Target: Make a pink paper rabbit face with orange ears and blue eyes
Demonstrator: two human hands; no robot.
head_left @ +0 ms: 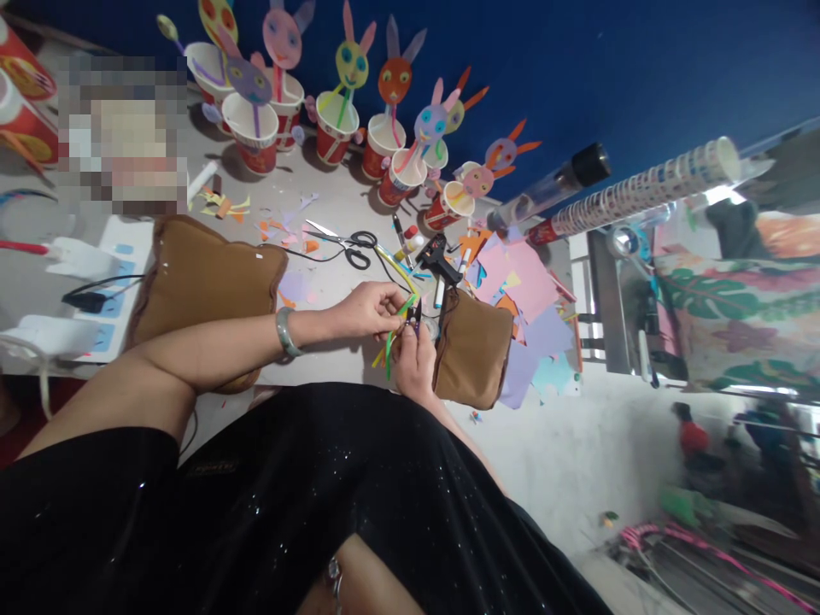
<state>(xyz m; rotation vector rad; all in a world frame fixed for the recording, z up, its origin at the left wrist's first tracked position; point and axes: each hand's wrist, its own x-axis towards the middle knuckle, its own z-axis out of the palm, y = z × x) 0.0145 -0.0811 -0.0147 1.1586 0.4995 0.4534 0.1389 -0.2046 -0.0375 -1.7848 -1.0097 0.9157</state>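
Note:
My left hand (377, 309), with a bangle on its wrist, pinches a thin bright green strip (389, 359) above the table's front edge. Whether the strip is a straw or paper, I cannot tell. My right hand (416, 357) is closed around a small dark two-pronged tool (418, 311), its prongs pointing away from me, right beside the green strip. Fingers hide most of its handle. Some yellow pieces show below the hands. Just beyond lie black-handled scissors (360, 248) and a black glue gun (441, 259).
Paper cups (336, 132) with rabbit-faced spoons line the back. Brown cushions (474, 350) lie either side of my hands. Coloured paper (522, 278) and scraps spread rightward, below a long stack of cups (647, 192). A power strip (115, 299) with plugs is at left.

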